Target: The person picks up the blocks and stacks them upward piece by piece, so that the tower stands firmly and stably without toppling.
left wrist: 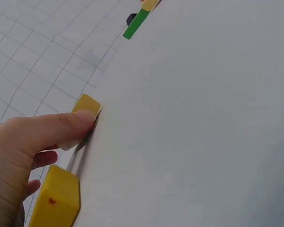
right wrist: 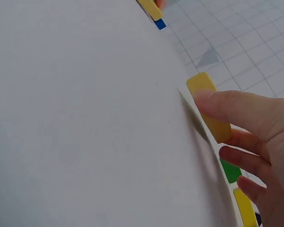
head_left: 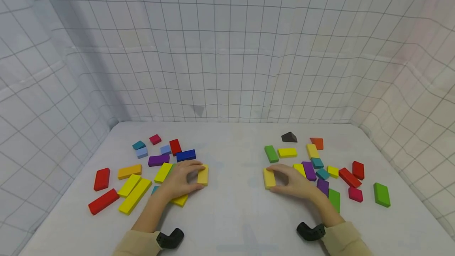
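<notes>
In the head view my left hand (head_left: 177, 181) pinches a pale yellow block (head_left: 203, 175) between thumb and fingers, left of the table's middle. Across from it, my right hand (head_left: 296, 181) pinches a similar pale yellow block (head_left: 269, 179). A gap of bare table separates the two blocks. The left wrist view has the left thumb pressed on its block (left wrist: 87, 105), and a brighter yellow block (left wrist: 57, 198) lies close by. In the right wrist view the other block (right wrist: 213, 118) shows a shadow beside it; whether it touches the table I cannot tell.
Coloured blocks lie scattered at left, among them a red one (head_left: 102, 179), a purple one (head_left: 158, 160) and a dark blue one (head_left: 186, 155). More lie at right, including a green block (head_left: 382, 194) and a black wedge (head_left: 289, 137). A gridded white curtain (head_left: 234, 50) surrounds the table (head_left: 234, 224).
</notes>
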{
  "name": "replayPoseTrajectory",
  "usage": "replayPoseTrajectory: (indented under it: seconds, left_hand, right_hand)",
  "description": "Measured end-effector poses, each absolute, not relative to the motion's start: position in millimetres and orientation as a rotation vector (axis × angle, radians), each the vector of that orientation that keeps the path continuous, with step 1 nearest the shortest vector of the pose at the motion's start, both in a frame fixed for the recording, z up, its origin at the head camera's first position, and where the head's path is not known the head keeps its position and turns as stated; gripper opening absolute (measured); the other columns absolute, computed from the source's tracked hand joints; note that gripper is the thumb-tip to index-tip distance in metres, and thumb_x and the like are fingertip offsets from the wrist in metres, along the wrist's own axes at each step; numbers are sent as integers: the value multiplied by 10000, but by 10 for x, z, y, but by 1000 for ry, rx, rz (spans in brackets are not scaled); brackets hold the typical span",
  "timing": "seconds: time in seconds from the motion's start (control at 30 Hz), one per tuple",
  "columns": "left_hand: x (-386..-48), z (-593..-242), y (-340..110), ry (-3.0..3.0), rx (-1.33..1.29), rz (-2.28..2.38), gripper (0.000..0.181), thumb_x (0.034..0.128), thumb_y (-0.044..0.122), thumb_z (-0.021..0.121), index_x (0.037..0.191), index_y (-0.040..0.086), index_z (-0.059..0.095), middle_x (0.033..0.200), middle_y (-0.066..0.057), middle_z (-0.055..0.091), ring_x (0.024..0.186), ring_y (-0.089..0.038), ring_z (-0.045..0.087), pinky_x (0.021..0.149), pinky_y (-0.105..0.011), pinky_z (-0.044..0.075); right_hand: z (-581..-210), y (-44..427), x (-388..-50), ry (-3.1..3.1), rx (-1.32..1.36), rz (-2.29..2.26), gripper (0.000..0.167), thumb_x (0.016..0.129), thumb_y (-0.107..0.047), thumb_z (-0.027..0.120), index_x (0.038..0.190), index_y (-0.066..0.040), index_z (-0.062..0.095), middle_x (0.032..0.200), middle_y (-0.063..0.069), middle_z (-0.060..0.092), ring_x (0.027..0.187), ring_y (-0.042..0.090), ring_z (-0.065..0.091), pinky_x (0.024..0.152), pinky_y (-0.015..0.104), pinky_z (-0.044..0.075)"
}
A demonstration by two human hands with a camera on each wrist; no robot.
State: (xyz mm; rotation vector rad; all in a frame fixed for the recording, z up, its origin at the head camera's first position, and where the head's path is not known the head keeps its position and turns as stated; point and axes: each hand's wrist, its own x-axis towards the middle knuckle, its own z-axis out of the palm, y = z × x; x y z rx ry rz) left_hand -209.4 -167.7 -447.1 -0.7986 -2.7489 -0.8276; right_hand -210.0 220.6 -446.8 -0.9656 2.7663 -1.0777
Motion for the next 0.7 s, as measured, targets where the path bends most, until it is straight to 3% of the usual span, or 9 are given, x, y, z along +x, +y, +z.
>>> replayPoseTrajectory:
  seconds: [0.3, 0.7]
  left_hand:
    - [-2013, -4501, -1370, -2683, -899, -896, 478, 720, 292, 772, 1149, 132, 633, 1199, -23, 574, 1131, -231, 497, 945, -457, 420]
    - [-1932, -4524, -1146, -2738, -942, -826, 502, 725, 341, 764, 1166, 147, 623, 1197, -1, 574, 1109, -177, 510, 954, -409, 423]
  right_hand:
    - [-4523, 1817, -2133, 2695, -1001, -1195, 558, 776, -321, 725, 1253, -114, 524, 1263, 19, 541, 1178, 207, 474, 995, 411, 380]
    - [-4559, 1320, -2070, 2619, -1068, -1231, 548, 760, -273, 746, 1238, -101, 539, 1257, 0, 541, 1203, 183, 454, 1019, 387, 358]
